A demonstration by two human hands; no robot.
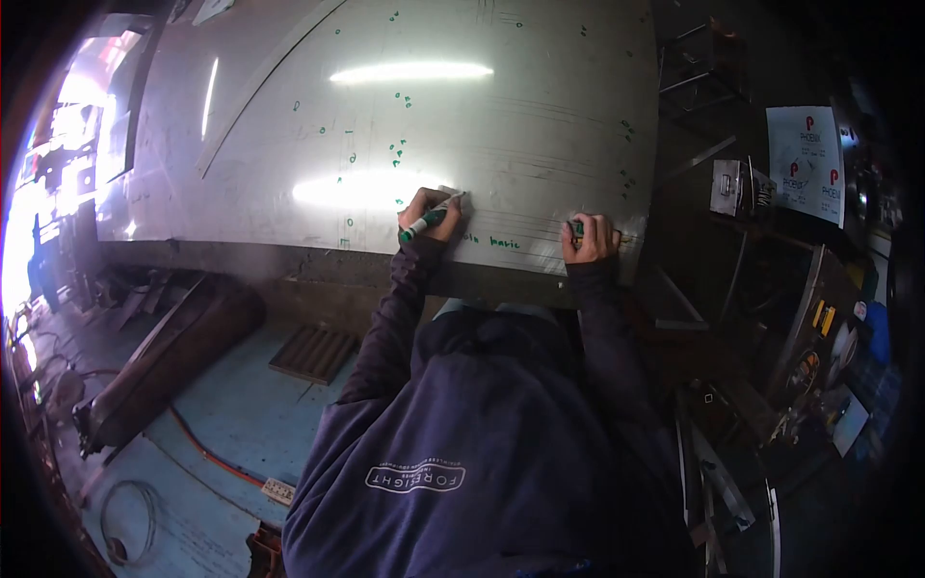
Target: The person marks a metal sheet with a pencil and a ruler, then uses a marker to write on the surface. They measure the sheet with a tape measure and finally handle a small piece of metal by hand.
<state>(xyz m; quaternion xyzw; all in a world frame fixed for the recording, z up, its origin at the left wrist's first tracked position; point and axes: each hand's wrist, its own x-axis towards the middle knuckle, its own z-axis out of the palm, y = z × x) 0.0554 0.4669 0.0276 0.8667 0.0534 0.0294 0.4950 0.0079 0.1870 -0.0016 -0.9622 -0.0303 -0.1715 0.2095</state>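
1. Pinches a pen point(420, 225) in the left hand point(431, 214), with fingers bent close around it.
2. Points the pen up and to the right, green end down toward the left sleeve. Cannot tell about the tip touching the sheet point(260, 178).
3. Rests the right hand point(593, 241) near the sheet's low right corner, fingers bent. Shows a small green thing point(577, 229) by the fingers, partly hidden; cannot tell about a pinch on it.
4. Between the two hands, small green letters point(505, 244) on the sheet.
5. Farther up, more green marks point(397, 149), thin lines and bright shine on the big gray sheet.
6. At the top left, a long thin strip point(260, 87) on the sheet.
7. Below the hands, a dark shirt point(491, 414) with a white FORESIGHT badge point(416, 479), upside down from here.
8. To the left, a blue floor point(231, 371) with a brown grate point(313, 354), a red hose point(212, 448) and a loop of wire point(151, 511).
9. Off to the right, a pale board point(807, 159) with red signs.
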